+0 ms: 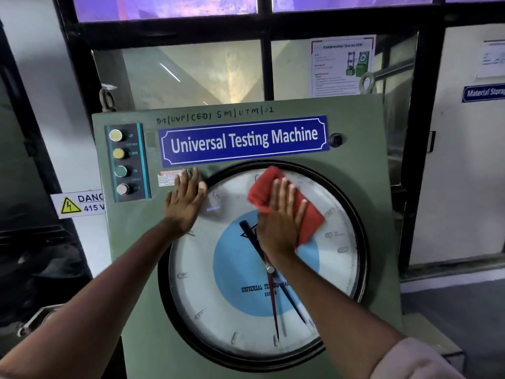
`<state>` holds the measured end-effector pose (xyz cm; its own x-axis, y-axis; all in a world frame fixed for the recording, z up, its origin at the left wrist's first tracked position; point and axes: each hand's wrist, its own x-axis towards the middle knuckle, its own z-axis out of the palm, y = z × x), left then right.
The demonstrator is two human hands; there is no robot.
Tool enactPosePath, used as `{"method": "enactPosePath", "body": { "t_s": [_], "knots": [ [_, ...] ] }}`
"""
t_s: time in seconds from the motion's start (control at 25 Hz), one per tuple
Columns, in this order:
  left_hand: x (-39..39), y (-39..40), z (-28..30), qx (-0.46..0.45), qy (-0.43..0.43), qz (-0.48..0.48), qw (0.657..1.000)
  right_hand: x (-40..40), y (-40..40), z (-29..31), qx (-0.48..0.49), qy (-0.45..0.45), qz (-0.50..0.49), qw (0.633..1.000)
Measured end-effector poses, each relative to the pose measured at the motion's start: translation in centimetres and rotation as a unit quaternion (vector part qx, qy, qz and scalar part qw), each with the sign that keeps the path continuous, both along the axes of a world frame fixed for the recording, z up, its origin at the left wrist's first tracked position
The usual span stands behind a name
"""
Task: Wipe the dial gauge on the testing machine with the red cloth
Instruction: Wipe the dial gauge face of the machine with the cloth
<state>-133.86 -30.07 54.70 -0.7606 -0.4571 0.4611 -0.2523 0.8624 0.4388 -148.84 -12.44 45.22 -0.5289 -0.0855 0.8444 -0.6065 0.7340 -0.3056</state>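
Right hand point(278, 222) flat, fingers spread, pressing crumpled red cloth point(284, 203) on round glass gauge point(232, 310); left hand point(185, 203) open-palmed, empty, on metal panel point(131, 242).

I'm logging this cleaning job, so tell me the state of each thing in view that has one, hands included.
right hand: open, palm flat, pressing the cloth on the dial glass
red cloth: folded, against the upper dial
left hand: open, flat on the machine panel at the dial's upper left rim
dial gauge: red pointer hanging almost straight down
four panel buttons: none visibly lit
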Motion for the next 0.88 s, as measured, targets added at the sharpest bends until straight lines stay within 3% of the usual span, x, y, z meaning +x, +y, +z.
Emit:
{"method": "enactPosePath", "body": {
  "t_s": [0.08, 0.2, 0.28, 0.44, 0.64, 0.76, 0.88],
  "knots": [
    [-0.6, 0.1, 0.4, -0.051, -0.007, 0.004, 0.999, 1.4, -1.3, -1.2, 0.094, 0.073, 0.070, 0.990],
    [-2.1, 0.6, 1.7, -0.104, 0.003, -0.011, 0.995, -0.3, 1.1, -1.4, 0.238, 0.192, 0.167, 0.937],
    [-3.0, 0.9, 2.7, -0.118, 0.008, -0.017, 0.993, -3.1, 4.3, 0.2, 0.298, 0.215, 0.142, 0.919],
    [-3.7, 1.0, 2.6, -0.144, 0.026, -0.019, 0.989, -7.4, 10.9, -1.2, 0.147, 0.054, -0.028, 0.987],
    [-3.7, 0.7, 2.4, -0.152, 0.030, -0.038, 0.987, -3.2, 9.2, -9.7, -0.003, -0.089, -0.076, 0.993],
    [-3.5, 0.6, 2.2, -0.206, 0.028, -0.061, 0.976, -3.7, 7.5, -6.5, -0.053, -0.090, -0.058, 0.993],
    [-3.5, 0.2, 1.9, -0.264, 0.023, -0.071, 0.962, -6.1, 7.6, -2.8, 0.017, 0.000, -0.040, 0.999]
  ]
}}
